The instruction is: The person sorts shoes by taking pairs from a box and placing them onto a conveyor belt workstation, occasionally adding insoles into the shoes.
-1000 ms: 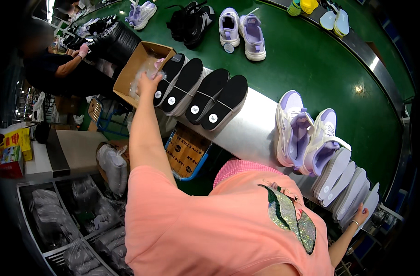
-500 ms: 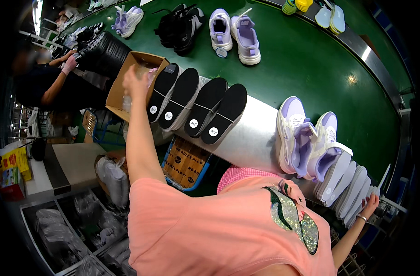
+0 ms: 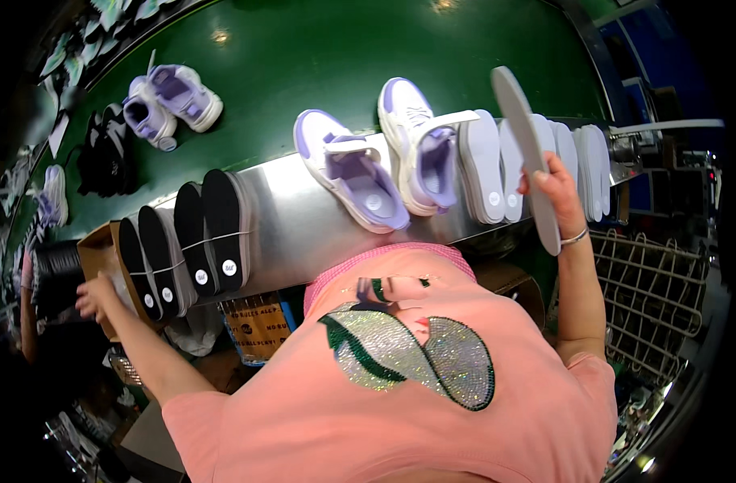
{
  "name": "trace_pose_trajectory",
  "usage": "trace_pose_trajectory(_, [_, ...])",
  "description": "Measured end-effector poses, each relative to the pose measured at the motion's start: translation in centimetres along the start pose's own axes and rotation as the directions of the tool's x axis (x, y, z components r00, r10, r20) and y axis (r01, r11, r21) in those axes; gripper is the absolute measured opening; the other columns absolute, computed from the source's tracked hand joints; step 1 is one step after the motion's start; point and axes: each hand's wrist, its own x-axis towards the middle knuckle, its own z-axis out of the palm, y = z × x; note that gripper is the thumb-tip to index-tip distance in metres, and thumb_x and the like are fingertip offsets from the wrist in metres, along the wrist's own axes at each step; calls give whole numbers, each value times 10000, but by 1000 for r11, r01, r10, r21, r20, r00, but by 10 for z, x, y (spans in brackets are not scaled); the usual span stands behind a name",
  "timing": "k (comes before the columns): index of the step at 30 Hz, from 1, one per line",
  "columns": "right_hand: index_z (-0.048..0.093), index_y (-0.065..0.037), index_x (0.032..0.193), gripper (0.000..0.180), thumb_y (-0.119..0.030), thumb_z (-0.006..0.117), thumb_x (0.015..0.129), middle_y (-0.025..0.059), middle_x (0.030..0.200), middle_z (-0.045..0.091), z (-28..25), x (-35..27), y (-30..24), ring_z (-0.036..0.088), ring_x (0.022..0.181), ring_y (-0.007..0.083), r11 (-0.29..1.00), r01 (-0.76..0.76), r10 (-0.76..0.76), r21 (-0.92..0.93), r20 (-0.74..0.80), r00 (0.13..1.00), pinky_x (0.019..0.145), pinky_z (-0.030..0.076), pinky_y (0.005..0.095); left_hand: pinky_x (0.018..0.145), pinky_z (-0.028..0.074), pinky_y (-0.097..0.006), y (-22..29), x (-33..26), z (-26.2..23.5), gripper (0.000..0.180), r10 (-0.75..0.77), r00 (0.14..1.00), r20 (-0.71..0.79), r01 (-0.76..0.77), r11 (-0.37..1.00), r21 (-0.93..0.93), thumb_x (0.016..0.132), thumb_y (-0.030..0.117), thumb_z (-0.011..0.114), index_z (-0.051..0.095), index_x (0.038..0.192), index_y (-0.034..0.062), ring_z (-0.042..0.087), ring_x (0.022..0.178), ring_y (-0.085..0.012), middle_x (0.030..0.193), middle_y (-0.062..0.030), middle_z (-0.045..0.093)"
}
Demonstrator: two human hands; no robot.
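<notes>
My right hand (image 3: 557, 193) grips a light grey insole (image 3: 514, 101) near its middle and holds it upright over the bench edge. Behind it stand bundles of the same grey insoles (image 3: 479, 165), partly hidden by the hand. My left hand (image 3: 98, 298), fingers spread and holding nothing I can see, is at the near side of a cardboard box (image 3: 98, 248). Beside that box are several banded bundles of black insoles (image 3: 225, 213) with white round stickers. Between the black and grey insoles sit two white and purple sneakers, a left one (image 3: 324, 129) and a right one (image 3: 400, 101), tongues pulled up.
A steel strip (image 3: 279, 201) edges the green work surface (image 3: 303, 56). Further back at left are another purple and white pair (image 3: 183, 97) and black shoes (image 3: 106, 153). At right, below the bench, stands a wire rack (image 3: 646, 298). A blue-framed crate (image 3: 259, 326) sits beneath.
My view has turned right. My right hand has lifted one grey insole from beside the bundles at the right end. My left hand has come from above the box to its near side.
</notes>
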Motion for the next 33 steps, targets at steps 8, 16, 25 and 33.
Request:
trace_pose_trajectory(8, [533,-43,682,196,-221,541,766,7,577,504,16,-18,2,466,492,62,861,-491,506,-131,137,852,450,356,174,758,411,-237,57,-111,-311,197,652,741,-159,176,-417,-892,829,128,493,543,995,35,517,873,-134,956,-72,561])
trace_pose_trajectory(16, [572,15,806,202,-168,546,725,46,596,509,6,-16,0,503,470,105,921,165,13,-354,451,892,415,397,202,847,356,-357,121,-320,-425,528,705,-56,-707,-38,-709,-704,647,150,626,406,1102,-3,433,1007,-324,1090,-208,446])
trace_pose_trajectory(25, [595,-26,772,160,-132,491,712,98,658,540,4,30,22,540,506,160,677,376,161,-632,626,763,486,442,268,658,416,-400,143,-333,-438,253,908,-119,-403,147,-385,-911,740,175,477,453,886,-30,531,735,-381,782,-241,542])
trace_pose_trajectory(33, [603,-57,749,198,-229,540,673,107,852,531,75,44,69,566,699,270,70,271,40,-960,275,961,673,425,377,629,425,-453,132,-344,-424,224,920,-27,-391,80,-388,-918,765,142,467,413,858,-54,538,696,-411,735,-269,544])
